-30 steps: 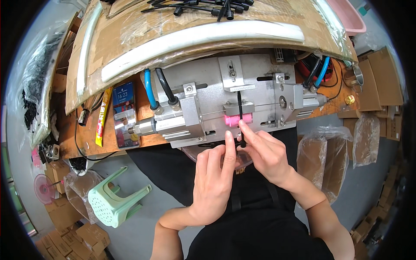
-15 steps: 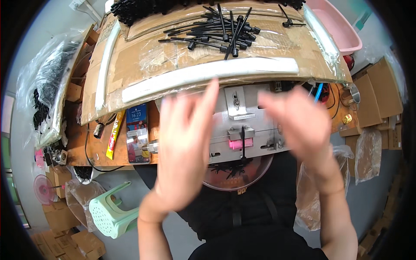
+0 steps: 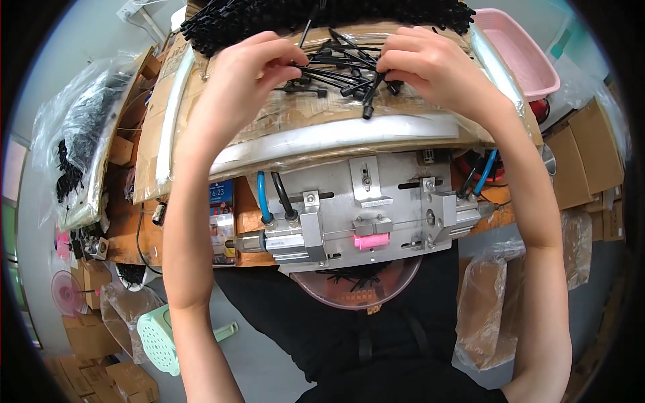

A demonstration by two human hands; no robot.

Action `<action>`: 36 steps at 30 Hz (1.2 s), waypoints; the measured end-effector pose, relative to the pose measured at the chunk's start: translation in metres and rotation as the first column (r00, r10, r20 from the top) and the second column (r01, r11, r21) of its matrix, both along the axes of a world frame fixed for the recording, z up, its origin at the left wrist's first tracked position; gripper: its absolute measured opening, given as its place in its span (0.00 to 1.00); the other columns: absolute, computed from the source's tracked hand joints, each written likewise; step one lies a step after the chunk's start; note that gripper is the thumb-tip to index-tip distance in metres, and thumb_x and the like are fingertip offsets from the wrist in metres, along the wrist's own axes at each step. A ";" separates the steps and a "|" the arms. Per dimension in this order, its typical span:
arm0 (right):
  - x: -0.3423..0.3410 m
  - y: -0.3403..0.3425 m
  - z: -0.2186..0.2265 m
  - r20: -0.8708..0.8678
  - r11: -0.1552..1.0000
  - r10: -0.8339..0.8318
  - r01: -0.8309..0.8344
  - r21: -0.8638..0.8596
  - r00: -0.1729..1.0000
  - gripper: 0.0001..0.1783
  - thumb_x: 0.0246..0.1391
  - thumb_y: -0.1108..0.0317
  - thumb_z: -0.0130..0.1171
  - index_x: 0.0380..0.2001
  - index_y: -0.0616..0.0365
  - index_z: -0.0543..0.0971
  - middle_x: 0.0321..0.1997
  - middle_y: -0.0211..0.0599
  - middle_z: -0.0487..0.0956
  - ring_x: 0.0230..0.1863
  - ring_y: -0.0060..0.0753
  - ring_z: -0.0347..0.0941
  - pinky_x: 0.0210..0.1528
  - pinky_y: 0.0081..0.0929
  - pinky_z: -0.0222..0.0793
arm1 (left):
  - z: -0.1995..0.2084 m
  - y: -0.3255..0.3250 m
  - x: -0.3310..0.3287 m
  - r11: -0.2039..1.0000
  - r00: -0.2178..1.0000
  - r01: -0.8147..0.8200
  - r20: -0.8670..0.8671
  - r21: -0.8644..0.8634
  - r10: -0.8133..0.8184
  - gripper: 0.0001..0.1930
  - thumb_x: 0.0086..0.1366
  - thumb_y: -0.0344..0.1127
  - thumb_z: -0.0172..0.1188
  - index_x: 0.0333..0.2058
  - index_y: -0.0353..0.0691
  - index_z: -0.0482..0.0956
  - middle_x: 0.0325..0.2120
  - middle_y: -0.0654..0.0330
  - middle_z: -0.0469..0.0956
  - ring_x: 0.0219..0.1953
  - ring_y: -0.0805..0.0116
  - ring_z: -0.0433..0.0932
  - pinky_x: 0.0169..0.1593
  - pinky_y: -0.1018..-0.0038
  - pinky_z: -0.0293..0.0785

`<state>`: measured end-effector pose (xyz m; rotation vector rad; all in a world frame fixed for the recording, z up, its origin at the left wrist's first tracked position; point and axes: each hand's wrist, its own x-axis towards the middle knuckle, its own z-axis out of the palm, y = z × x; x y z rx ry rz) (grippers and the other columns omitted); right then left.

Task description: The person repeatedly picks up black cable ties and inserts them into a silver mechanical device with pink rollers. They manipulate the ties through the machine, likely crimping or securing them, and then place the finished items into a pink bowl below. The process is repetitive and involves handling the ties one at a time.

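Observation:
Both my hands reach over the cardboard-covered board (image 3: 282, 127) to a loose pile of black stemmed parts (image 3: 342, 59), thin rods with thick heads. My left hand (image 3: 259, 60) is at the pile's left side, thumb and fingers pinched on the thin end of a black stemmed part. On the right, my right hand (image 3: 426, 64) has its fingers closed on another part near its head; the fingers hide some of it. Nearer me, the metal fixture (image 3: 403, 195) carries a pink block (image 3: 371, 241) at its front, with no black part across it.
A dense black heap (image 3: 235, 27) lines the board's far edge. Cylinders with blue hoses (image 3: 262, 198) flank the fixture. Below sits a clear bowl (image 3: 316, 289) with black parts. A phone (image 3: 222, 201) lies left, a pink basin (image 3: 517, 54) far right, a green stool (image 3: 156, 336) on the floor.
Both hands have moved away from above the fixture to the pile and closed on parts there. The black part that stood across the pink block is gone from it.

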<state>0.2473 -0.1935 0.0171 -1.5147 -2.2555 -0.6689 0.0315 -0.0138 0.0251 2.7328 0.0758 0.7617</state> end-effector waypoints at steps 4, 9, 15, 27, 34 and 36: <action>-0.006 -0.008 0.000 -0.158 0.999 0.041 -0.041 0.002 0.987 0.07 0.49 0.76 0.63 0.34 0.61 0.79 0.34 0.35 0.77 0.39 0.38 0.74 0.38 0.32 0.70 | -0.002 -0.019 -0.040 0.996 0.999 0.005 -0.034 -0.091 -0.008 0.08 0.58 0.21 0.61 0.37 0.34 0.81 0.34 0.60 0.78 0.35 0.70 0.77 0.41 0.76 0.72; -0.004 -0.011 0.026 -0.201 0.986 -0.066 0.032 -0.165 0.977 0.08 0.50 0.76 0.62 0.35 0.61 0.80 0.35 0.36 0.77 0.35 0.36 0.76 0.36 0.31 0.71 | -0.022 -0.042 -0.062 0.989 0.999 -0.039 -0.038 -0.143 0.034 0.09 0.55 0.19 0.62 0.36 0.34 0.81 0.34 0.58 0.78 0.35 0.68 0.77 0.41 0.75 0.74; -0.005 -0.006 0.026 -0.072 0.983 0.010 -0.023 -0.181 0.997 0.09 0.48 0.78 0.62 0.35 0.61 0.79 0.34 0.36 0.77 0.35 0.38 0.76 0.36 0.32 0.71 | -0.027 -0.043 -0.067 0.983 0.998 -0.067 -0.003 -0.173 0.068 0.10 0.54 0.20 0.63 0.36 0.34 0.81 0.35 0.58 0.78 0.35 0.68 0.77 0.40 0.75 0.73; 0.000 0.024 0.019 -0.331 0.994 -0.100 0.105 -0.003 0.938 0.06 0.46 0.76 0.62 0.31 0.64 0.81 0.30 0.46 0.80 0.35 0.48 0.78 0.40 0.36 0.73 | -0.045 -0.061 -0.073 0.952 0.939 -0.231 0.211 -0.200 0.272 0.09 0.55 0.18 0.63 0.36 0.34 0.80 0.36 0.58 0.78 0.33 0.71 0.75 0.41 0.77 0.72; -0.005 -0.009 0.022 -0.258 0.946 -0.283 0.223 -0.236 0.924 0.07 0.47 0.75 0.63 0.32 0.64 0.81 0.33 0.47 0.79 0.38 0.48 0.77 0.41 0.37 0.72 | -0.062 -0.076 -0.087 0.919 0.900 -0.291 0.248 -0.265 0.357 0.11 0.54 0.18 0.63 0.37 0.33 0.81 0.37 0.58 0.78 0.32 0.74 0.74 0.39 0.79 0.71; -0.010 -0.013 0.024 -0.229 0.926 -0.314 0.244 -0.290 0.921 0.08 0.47 0.74 0.63 0.32 0.64 0.81 0.34 0.47 0.79 0.38 0.49 0.77 0.42 0.37 0.72 | -0.063 -0.076 -0.085 0.914 0.904 -0.295 0.229 -0.278 0.361 0.11 0.54 0.18 0.64 0.37 0.34 0.81 0.37 0.59 0.78 0.31 0.74 0.74 0.38 0.79 0.71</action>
